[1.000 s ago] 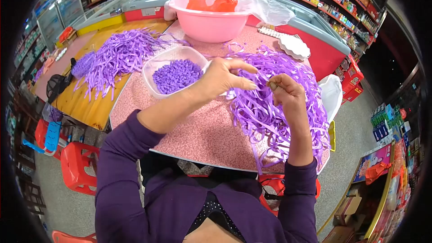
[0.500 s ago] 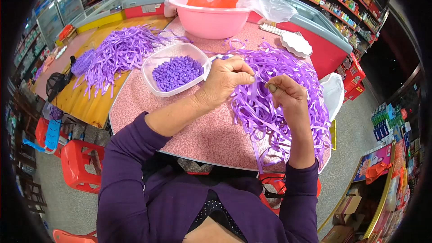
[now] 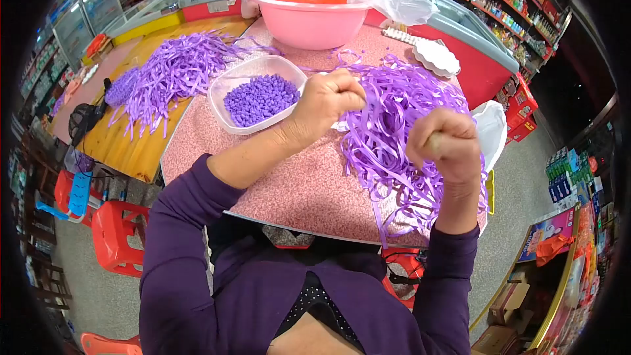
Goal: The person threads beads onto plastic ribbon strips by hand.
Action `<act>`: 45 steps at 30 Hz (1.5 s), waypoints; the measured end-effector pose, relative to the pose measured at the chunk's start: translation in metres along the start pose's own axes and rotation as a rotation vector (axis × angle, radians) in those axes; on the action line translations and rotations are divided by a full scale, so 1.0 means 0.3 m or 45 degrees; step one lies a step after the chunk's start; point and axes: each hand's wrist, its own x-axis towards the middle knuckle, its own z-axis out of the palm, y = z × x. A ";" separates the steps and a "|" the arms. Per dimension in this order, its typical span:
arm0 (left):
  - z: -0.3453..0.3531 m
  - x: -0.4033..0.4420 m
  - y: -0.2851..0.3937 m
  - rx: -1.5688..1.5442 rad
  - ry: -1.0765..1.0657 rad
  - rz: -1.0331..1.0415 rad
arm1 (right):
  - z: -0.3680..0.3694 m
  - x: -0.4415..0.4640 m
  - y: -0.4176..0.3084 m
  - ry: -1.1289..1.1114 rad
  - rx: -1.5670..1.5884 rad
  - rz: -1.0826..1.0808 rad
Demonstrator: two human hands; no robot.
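My left hand point(image 3: 327, 106) is closed in a pinch between the bead tub and the ribbon heap; what its fingertips hold is too small to make out. Raised over the right side of the heap, my right hand point(image 3: 445, 146) is curled closed, and its contents are hidden by the fingers. Beneath and between both hands lies a big tangle of shiny purple ribbons point(image 3: 388, 115). Left of my left hand stands a clear plastic tub point(image 3: 220, 102) of small purple beads point(image 3: 259, 100), its near right edge partly covered by my wrist.
A pink basin point(image 3: 309, 26) with red plastic bags stands at the back of the speckled pink table point(image 3: 276, 190). More purple ribbons point(image 3: 174, 72) lie on the wooden table at left. A white scalloped item point(image 3: 436, 57) sits behind the heap. Red stools point(image 3: 115, 236) stand below.
My hands have moved apart from a close pinch over a thin strand. The right one went right and slightly down, closing into a fist; the left shifted slightly left.
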 end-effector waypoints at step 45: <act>-1.699 0.106 -0.199 1.452 0.309 -0.672 | -0.189 0.117 0.270 0.973 -0.295 0.534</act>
